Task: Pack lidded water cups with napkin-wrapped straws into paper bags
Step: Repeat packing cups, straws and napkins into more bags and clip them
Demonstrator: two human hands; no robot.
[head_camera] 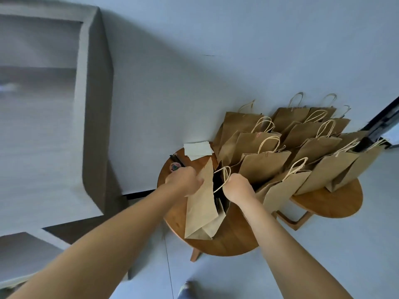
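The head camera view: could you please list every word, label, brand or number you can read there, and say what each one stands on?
No text can be read.
Round sticker-like patch with red and green marks on the round wooden table: too blurred to read.
Faint pinkish mark on one standing brown paper bag: too small to read.
White paper napkins: blank.

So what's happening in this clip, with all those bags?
A person is holding open a brown paper bag on a round wooden table. The left hand grips one side, the right hand the twine handle. More bags stand behind it, with white napkins nearby. No cup is visible.
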